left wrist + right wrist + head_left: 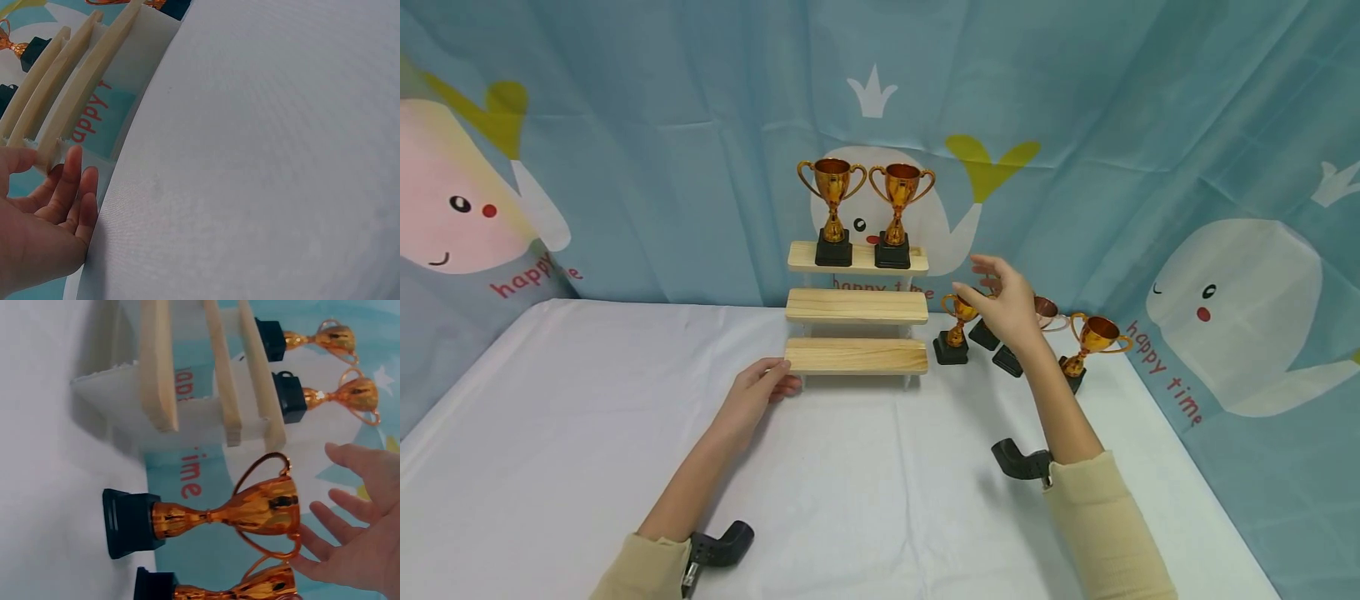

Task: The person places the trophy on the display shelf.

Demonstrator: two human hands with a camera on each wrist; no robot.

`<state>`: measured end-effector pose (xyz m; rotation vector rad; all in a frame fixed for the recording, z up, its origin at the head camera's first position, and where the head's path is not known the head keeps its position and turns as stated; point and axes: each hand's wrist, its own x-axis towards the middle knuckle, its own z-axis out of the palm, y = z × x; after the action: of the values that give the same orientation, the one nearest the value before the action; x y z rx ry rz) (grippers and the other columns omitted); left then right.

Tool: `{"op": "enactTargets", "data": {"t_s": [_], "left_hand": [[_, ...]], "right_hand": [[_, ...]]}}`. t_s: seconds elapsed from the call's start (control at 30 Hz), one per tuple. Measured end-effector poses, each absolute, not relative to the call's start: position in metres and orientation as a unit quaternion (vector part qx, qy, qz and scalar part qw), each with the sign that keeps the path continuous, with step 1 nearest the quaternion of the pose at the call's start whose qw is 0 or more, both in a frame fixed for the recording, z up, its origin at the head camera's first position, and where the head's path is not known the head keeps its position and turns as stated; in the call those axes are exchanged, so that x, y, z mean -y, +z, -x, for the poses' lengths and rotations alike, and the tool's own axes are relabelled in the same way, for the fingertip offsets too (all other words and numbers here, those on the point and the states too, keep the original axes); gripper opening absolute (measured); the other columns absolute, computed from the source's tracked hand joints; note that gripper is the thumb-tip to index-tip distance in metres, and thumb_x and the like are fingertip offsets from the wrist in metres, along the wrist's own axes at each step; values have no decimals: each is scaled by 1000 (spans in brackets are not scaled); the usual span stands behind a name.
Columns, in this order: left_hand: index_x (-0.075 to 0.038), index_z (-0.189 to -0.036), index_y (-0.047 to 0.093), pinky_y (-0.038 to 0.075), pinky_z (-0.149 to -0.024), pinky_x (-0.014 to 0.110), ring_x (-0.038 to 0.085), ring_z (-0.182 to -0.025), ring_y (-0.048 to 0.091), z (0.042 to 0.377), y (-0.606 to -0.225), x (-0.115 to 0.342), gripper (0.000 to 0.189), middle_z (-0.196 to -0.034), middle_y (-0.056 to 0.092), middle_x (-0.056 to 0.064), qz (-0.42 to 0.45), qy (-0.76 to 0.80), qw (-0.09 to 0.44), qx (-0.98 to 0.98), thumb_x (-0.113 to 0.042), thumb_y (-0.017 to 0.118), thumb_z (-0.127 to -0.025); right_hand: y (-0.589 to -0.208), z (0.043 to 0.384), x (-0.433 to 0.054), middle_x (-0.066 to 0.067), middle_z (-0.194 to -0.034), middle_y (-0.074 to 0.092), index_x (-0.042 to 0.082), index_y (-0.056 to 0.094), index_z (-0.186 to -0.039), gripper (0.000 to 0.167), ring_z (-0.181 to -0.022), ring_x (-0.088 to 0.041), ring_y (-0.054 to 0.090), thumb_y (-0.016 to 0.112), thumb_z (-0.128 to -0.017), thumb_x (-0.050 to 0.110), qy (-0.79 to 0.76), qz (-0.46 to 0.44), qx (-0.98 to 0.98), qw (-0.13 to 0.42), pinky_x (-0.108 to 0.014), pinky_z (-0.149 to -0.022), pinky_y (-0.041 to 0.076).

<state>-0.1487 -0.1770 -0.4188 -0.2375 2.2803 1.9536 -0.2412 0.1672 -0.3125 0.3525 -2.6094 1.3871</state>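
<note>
A three-tier display shelf with wooden boards [856, 307] stands on the table. Two gold trophies, one at left [832, 182] and one at right [900, 185], stand upright on its top board. My left hand [751, 398] holds the lowest board's left end, thumb above and fingers curled beneath, as the left wrist view shows. Right of the shelf, my right hand [1009, 307] hovers with fingers spread by the rim of a gold trophy [265, 509] on a black base. No grip on it shows. That hand partly hides the trophies behind it.
Another gold trophy [1097, 335] stands at the far right of the group, near a paler coppery cup [1045, 312]. Black bases [1007, 361] show between them. A white cloth [850, 483] covers the table, and a blue patterned curtain [700, 167] hangs behind.
</note>
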Motion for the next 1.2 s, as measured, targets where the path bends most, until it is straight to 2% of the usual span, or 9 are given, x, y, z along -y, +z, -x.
{"op": "enactTargets", "data": {"t_s": [0.33,0.5,0.63,0.73,0.83,0.9,0.97,1.03,1.2], "left_hand": [[7,-143,50,49,-86,20,4,-92,62,149,-420,177,43,-104,73,1,81,651,66,-752,-24,48,-114],[8,-142,51,50,-86,19,4,-92,62,149,-420,177,43,-103,73,0,78,653,64,-751,-24,48,-114],[7,-142,51,50,-86,19,4,-92,62,148,-419,177,42,-103,73,-2,77,652,63,-752,-24,48,-114],[7,-142,51,49,-86,19,4,-92,62,147,-418,177,42,-101,72,-2,78,652,63,-752,-24,48,-114],[8,-142,51,49,-87,19,4,-92,62,147,-418,177,42,-101,72,-2,77,652,64,-751,-23,48,-114],[8,-142,51,49,-87,19,5,-93,62,147,-418,177,42,-102,72,0,78,653,64,-751,-24,48,-114],[7,-142,51,49,-87,19,4,-93,62,147,-418,177,43,-104,73,1,77,653,64,-751,-24,48,-114],[7,-142,51,49,-87,19,4,-93,62,148,-418,177,43,-105,73,1,76,653,63,-751,-25,49,-114],[7,-142,52,49,-86,20,4,-92,62,148,-419,177,43,-102,73,-1,81,653,63,-751,-25,49,-114]], "right_hand": [[-329,238,-170,-24,-148,56,0,50,-153,60,-137,-41,52,74,-101,20,445,-107,885,84,-57,-108,46],[-336,238,-172,-25,-151,53,1,49,-154,62,-136,-41,51,75,-100,19,454,-103,882,73,-57,-105,46],[-341,238,-173,-24,-153,50,1,47,-155,64,-135,-41,51,75,-100,18,460,-97,880,59,-52,-102,48],[-345,239,-174,-24,-152,51,1,48,-155,64,-122,-41,58,76,-100,16,459,-91,882,58,-42,-90,51],[-348,239,-175,-24,-148,54,1,49,-154,62,-103,-36,62,76,-99,15,456,-89,883,61,-31,-77,50],[-349,239,-175,-24,-145,55,1,50,-153,61,-92,-31,61,76,-99,13,457,-88,883,62,-27,-71,47],[-350,239,-176,-24,-144,55,2,50,-153,61,-88,-27,59,75,-99,12,458,-88,882,63,-26,-67,45],[-351,239,-176,-23,-146,54,2,49,-154,61,-89,-27,58,75,-99,11,462,-86,881,61,-27,-67,43],[-351,238,-177,-24,-147,53,2,46,-156,62,-105,-36,61,72,-100,8,474,-81,875,48,-29,-73,47]]}}
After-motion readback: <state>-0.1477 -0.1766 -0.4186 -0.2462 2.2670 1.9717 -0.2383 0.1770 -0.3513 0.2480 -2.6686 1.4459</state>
